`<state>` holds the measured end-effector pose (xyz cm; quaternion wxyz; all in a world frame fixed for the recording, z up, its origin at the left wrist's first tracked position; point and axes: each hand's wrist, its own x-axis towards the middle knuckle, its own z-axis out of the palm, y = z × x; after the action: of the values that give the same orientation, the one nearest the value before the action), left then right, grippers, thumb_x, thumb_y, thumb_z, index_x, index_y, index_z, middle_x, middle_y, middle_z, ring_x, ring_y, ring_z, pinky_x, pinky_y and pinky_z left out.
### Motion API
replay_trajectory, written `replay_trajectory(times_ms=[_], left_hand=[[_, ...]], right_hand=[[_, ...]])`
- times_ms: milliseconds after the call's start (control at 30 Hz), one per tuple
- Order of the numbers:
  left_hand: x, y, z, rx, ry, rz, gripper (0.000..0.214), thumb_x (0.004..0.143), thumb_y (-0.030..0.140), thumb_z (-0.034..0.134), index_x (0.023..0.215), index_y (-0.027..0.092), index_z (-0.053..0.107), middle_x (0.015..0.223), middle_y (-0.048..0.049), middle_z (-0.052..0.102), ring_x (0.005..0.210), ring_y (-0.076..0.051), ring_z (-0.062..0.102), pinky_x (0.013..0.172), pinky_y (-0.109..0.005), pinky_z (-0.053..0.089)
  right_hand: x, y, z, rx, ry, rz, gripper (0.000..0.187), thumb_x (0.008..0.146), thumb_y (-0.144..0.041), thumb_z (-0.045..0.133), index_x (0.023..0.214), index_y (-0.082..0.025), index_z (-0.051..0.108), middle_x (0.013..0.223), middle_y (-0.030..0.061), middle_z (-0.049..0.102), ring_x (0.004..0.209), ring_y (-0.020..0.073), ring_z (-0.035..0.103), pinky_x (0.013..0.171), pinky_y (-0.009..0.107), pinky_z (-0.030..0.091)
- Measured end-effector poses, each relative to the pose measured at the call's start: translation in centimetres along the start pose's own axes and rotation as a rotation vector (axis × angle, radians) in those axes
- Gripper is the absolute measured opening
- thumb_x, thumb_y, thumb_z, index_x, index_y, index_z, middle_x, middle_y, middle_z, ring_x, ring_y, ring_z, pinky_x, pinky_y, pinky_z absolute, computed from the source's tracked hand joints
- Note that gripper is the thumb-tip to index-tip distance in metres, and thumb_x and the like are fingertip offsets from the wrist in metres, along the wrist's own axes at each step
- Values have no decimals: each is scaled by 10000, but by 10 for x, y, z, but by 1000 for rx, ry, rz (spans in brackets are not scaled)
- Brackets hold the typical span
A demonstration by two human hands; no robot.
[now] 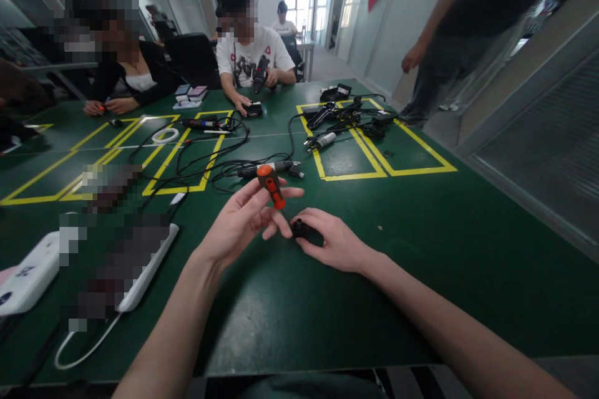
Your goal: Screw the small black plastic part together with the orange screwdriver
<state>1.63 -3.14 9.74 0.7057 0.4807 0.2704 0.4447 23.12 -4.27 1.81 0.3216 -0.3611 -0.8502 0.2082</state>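
Observation:
My left hand [241,218] holds a screwdriver [270,186] with an orange and dark handle, thumb and fingers closed round it. The handle points up and tilts left, and the thin shaft runs down toward a small black part [309,232]. My right hand [334,240] grips that black part against the green table. A short dark peg stands up from the part near the shaft. Whether the screwdriver's tip touches the part I cannot tell.
Beyond my hands lie a grey pen-shaped tool [269,168] and black cables [234,165]. Tools and cords crowd the yellow-taped boxes at right [350,118]. A white power bank [150,268] lies at left. Across the table a person [255,53] holds a drill; another person [468,31] stands at right.

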Motion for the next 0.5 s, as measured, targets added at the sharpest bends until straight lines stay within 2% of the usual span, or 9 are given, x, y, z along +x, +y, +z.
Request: replay_trajectory(times_ms=[300,500], left_hand=[[1,-12,9,56,16,58,319,854,411,845,1038,153,807,1112,-131,782,610,-98,640,547,-232,412],[3,-16,6,125,89,107,346,838,371,864,1074,178,700,1110,-103,792,622,-109,683,591,-240,499]], right_hand=[[-1,1,0,7,-2,-10,167,919,-144,642,1075,-202,644,1102,100,730,1020,243,703,902,405,599],[-1,1,-1,24,3,-18,163,924,-152,636,1080,-199,644,1090,99,730,998,242,697,884,403,601]])
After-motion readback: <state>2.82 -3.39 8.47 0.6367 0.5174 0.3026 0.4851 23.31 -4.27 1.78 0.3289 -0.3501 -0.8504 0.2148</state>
